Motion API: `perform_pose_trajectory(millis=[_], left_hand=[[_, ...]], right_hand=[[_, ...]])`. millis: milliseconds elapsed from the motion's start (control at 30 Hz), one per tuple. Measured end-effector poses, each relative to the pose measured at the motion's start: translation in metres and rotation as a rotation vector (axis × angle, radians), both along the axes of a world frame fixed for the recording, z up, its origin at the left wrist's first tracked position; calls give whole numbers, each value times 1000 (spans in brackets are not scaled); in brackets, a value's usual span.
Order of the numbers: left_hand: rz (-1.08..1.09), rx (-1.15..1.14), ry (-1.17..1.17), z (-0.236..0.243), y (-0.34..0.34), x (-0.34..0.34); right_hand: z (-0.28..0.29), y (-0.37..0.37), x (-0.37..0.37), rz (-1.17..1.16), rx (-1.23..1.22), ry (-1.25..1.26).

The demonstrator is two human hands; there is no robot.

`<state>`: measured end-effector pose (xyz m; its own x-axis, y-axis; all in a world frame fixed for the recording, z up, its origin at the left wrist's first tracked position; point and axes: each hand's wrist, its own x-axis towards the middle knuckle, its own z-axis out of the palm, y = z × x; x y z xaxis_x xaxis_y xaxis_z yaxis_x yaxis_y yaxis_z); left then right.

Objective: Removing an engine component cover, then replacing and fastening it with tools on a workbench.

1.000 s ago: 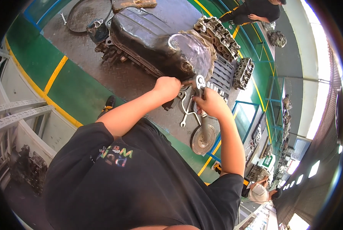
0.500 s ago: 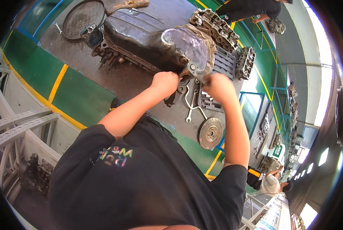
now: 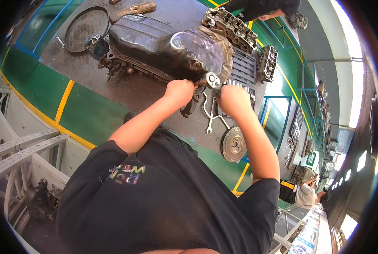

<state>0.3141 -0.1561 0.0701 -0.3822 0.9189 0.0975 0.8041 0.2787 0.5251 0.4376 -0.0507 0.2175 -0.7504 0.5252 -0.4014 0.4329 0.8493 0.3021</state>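
Observation:
A dark, dented oil pan (image 3: 155, 40) covers the engine, which lies on the metal-plated workbench (image 3: 151, 111). At its near right end, my right hand (image 3: 234, 100) is closed around the handle of a ratchet wrench (image 3: 212, 79), whose round silver head points up toward the pan. My left hand (image 3: 180, 92) is closed beside that head, against the engine's near edge; its fingers hide whatever they grip. Just below the ratchet lie a bent metal rod (image 3: 221, 118) and an open-end wrench (image 3: 209, 127). A round flywheel (image 3: 234, 144) rests near the bench edge.
An open grey tool case (image 3: 243, 67) is right of the engine, beside two cylinder heads (image 3: 230, 30) (image 3: 267, 63). A toothed belt (image 3: 67, 36) and a wood block (image 3: 140, 8) lie at the far left. One person (image 3: 265, 6) stands far right, another (image 3: 304, 195) lower right.
My right hand has swung a little left, nearer my left hand, and the ratchet head has turned. My left hand stays by the engine edge. The whole view has shifted slightly.

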Motion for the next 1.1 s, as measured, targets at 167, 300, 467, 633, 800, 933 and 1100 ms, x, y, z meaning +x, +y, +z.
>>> perform_pose_trajectory(millis=[167,300,467,633,800,933,1100], left_hand=[[6,-53,-35,4,-1,0],[-38,-34,3,-7,7,12],[-13,-109,-7,8,-1,0],[-8,-134,-15,14,0,3],[28,-66,-12,2,-3,4],[20,-37,-27,9,-4,1],[47,-50,-29,2,-1,3]], right_hand=[[21,8,-18,-156,-297,49],[-22,23,4,-92,97,244],[1,-11,2,-140,-370,243],[-2,19,-2,-127,-138,395],[1,-9,8,-142,-283,190],[13,12,-8,-113,-253,203],[3,-1,-6,-106,22,21]])
